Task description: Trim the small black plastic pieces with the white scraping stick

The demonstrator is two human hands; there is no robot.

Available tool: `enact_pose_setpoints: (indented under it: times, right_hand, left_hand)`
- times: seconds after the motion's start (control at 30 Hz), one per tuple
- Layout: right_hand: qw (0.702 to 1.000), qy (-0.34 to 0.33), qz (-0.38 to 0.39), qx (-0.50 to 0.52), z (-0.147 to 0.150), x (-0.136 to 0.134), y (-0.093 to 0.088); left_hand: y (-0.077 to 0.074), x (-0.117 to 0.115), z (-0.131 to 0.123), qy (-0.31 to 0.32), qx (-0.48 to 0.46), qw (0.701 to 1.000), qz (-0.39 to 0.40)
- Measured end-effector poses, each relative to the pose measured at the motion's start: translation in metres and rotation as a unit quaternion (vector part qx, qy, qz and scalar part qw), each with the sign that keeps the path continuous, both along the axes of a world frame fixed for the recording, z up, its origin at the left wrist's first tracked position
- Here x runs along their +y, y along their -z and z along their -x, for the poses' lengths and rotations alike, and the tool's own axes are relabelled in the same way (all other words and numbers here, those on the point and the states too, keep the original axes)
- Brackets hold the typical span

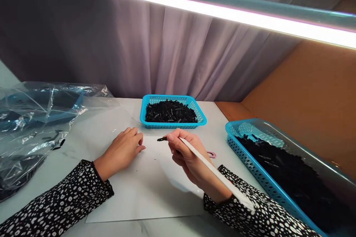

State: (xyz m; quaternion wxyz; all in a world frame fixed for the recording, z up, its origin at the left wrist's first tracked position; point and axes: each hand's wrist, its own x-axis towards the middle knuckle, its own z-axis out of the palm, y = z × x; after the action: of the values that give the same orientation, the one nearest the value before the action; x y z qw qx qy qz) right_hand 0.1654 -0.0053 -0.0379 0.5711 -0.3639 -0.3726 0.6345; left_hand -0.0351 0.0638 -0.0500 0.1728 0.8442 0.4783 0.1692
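My right hand (186,150) is closed in a pen-like grip around a long white stick (214,170), which slants back over the wrist and sleeve. A small dark piece (162,139) juts from its fingertips; I cannot tell whether it is separate or the stick's tip. My left hand (125,152) rests on the white sheet (144,200), fingers loosely bent and thumb apart, with nothing seen in it. Just beyond both hands stands a blue basket (174,124) heaped with small black pieces (171,112).
To the right stands a larger blue basket (250,166) of black pieces, partly covered by clear plastic. A clear plastic bag (52,114) lies at the left. Partly behind my right hand is a pink object (211,154). A lit tube lamp (222,11) hangs overhead.
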Motion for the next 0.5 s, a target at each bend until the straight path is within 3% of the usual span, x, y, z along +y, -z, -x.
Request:
enact_pose_setpoints:
  times: [0.13, 0.27, 0.37, 0.5]
  right_hand:
    - [0.999, -0.024, 0.009, 0.030, -0.001, -0.003, -0.003]
    - [0.998, -0.033, 0.017, 0.050, -0.002, -0.004, -0.004]
    - [0.998, -0.034, 0.020, 0.057, -0.002, -0.004, -0.005]
    - [0.998, -0.034, 0.016, 0.053, -0.001, -0.005, -0.005]
  left_hand:
    - [0.017, 0.006, 0.004, -0.008, 0.048, 0.999, 0.000]
    - [0.024, 0.008, 0.003, -0.005, 0.070, 0.998, 0.004]
    - [0.020, 0.007, -0.001, 0.003, 0.053, 0.999, 0.008]
    - [0.000, -0.003, -0.009, 0.009, -0.005, 0.999, 0.033]
